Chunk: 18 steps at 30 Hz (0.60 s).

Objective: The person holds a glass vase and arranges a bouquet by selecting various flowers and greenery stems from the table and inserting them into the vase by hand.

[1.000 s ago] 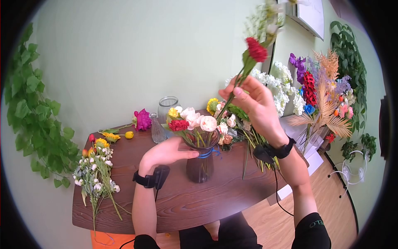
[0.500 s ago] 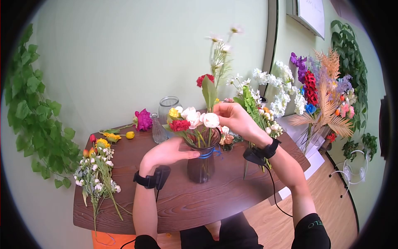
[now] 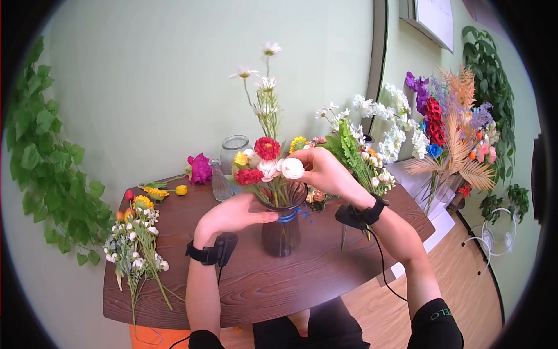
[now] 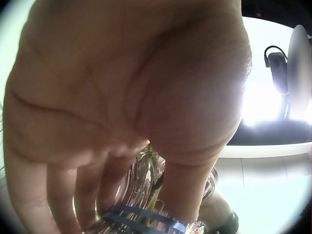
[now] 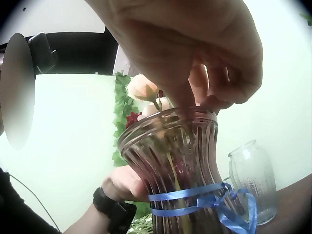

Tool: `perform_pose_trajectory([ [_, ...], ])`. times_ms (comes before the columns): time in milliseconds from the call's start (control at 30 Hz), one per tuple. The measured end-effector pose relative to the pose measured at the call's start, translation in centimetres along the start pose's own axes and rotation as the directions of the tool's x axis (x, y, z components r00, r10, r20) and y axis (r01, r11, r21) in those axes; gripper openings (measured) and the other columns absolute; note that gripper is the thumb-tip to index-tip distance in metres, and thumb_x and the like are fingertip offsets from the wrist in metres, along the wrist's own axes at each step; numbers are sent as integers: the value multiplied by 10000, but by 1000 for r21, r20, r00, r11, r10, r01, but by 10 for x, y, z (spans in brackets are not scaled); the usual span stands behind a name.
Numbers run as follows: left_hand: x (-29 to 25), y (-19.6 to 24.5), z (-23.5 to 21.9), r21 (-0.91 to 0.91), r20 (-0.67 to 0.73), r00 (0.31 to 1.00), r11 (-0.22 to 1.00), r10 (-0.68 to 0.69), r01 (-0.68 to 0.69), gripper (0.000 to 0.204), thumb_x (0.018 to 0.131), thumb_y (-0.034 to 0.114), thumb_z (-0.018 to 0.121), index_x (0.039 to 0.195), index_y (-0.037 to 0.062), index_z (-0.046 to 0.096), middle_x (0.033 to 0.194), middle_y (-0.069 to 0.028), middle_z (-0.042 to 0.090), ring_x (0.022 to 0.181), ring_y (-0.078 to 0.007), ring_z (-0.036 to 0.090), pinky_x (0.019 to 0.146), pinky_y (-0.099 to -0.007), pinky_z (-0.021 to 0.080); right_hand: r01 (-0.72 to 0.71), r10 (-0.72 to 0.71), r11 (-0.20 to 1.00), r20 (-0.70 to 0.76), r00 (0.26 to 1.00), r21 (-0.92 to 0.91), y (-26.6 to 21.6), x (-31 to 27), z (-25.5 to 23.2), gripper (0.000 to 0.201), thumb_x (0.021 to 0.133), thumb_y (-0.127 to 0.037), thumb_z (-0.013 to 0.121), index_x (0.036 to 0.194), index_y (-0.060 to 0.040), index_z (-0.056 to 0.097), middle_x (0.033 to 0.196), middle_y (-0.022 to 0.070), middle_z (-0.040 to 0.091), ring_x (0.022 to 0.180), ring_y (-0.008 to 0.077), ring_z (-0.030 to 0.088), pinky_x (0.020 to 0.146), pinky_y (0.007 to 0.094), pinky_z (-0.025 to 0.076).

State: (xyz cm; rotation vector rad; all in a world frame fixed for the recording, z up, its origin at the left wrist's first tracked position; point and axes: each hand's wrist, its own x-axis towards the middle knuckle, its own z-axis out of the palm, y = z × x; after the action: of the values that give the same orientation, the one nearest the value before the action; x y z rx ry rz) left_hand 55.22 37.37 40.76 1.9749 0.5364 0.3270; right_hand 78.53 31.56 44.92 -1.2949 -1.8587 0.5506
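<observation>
A ribbed, smoky glass vase (image 3: pixel 281 235) with a blue ribbon (image 5: pixel 187 192) round its neck stands upright on the table. My left hand (image 3: pixel 232 213) grips its neck, the thumb lying by the ribbon. Pale peony-like blooms (image 3: pixel 292 168), a yellow flower (image 3: pixel 240 158) and a red flower (image 3: pixel 249 177) fill the mouth. Behind them rise another red flower (image 3: pixel 267 148) and tall white daisies (image 3: pixel 266 84). My right hand (image 3: pixel 325 171) pinches flower stems at the far right of the rim, its fingertips partly hidden behind a pale bloom; in the right wrist view the thumb dips inside the rim.
White-flowered sprigs (image 3: pixel 136 244) and sunflowers (image 3: pixel 143 202) lie on the table's left. A magenta flower (image 3: pixel 199 168), a small glass bottle (image 3: pixel 221 183) and a clear jar (image 5: pixel 253 180) stand behind. Greenery (image 3: pixel 351 148) and white blossoms (image 3: pixel 395 136) crowd the right.
My right hand has come down from high on the right to the vase rim, bringing the red flower and daisies over the vase and leftward. My left hand has stayed on the vase.
</observation>
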Motion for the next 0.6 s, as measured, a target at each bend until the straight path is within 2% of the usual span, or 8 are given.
perform_pose_trajectory([
  [67,1,-2,0,-29,9,999,999,40,-39,505,891,227,707,1290,-26,530,1218,-134,633,1120,-188,597,972,-327,465,-20,19,1000,-20,1000,-21,-2,-3,3,218,851,-26,679,1059,36,663,900,52,683,812,73,604,744,264,513],
  [300,1,-2,1,-42,20,1000,999,20,-19,510,899,222,697,1307,-25,517,1237,-135,624,1138,-191,591,985,-327,460,170,-200,968,-152,968,-186,4,-10,-7,153,888,-64,643,1015,5,692,824,50,672,744,101,605,690,265,504],
  [333,0,-2,1,-40,8,1000,999,25,-25,515,899,226,697,1310,-26,514,1240,-136,623,1140,-191,591,986,-325,460,74,-99,983,-147,984,-165,6,-12,-16,158,892,-93,654,1018,-14,706,844,53,688,760,95,607,684,262,502],
  [400,-1,1,1,-42,-7,999,999,32,-32,521,900,231,696,1312,-27,511,1243,-138,622,1142,-191,591,986,-324,459,7,-63,969,-221,973,-247,17,-23,-38,176,890,-141,672,1003,-14,716,869,51,710,737,104,617,676,272,505],
  [500,-1,1,0,2,1,999,999,-45,45,527,897,233,699,1314,-29,509,1245,-140,622,1141,-188,594,984,-320,459,-125,-7,925,-346,938,-358,56,-44,-74,168,892,-147,664,991,-25,723,855,68,717,724,127,638,680,288,511],
  [567,3,-11,-2,13,8,999,999,32,-32,527,895,231,700,1313,-28,509,1246,-139,622,1138,-188,597,983,-321,459,-237,58,892,-423,904,-385,84,-63,-99,181,876,-170,677,979,-31,731,834,102,715,727,155,652,672,306,509],
  [600,3,-11,-1,11,9,999,999,32,-32,527,895,231,700,1313,-28,509,1246,-139,622,1138,-188,597,983,-321,459,-239,60,891,-423,904,-385,99,-72,-111,181,876,-170,677,979,-31,731,834,102,715,727,155,652,672,306,509],
])
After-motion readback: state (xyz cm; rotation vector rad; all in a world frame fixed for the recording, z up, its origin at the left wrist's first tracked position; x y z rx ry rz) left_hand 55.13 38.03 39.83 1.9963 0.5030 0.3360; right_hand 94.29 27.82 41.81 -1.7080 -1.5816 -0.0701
